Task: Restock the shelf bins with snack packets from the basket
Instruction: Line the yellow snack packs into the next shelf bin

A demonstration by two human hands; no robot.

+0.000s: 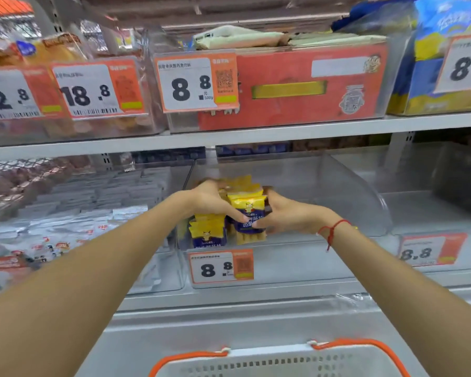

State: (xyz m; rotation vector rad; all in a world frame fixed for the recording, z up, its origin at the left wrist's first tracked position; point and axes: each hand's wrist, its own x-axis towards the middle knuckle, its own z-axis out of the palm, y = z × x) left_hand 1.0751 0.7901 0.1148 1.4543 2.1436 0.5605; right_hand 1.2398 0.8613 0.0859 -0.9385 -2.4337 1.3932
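Packets — both hands gripping.

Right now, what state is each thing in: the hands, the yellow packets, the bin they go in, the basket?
left hand: grips the stack of packets from the left
right hand: grips the same stack from the right
yellow packets: upright stack, held inside the bin
clear bin: mostly bare, a few packets at its left
basket: handles down, contents out of view

The basket is chopped off by the bottom edge, so no idea what's inside. Above it, the packets' print is too blurry to read.
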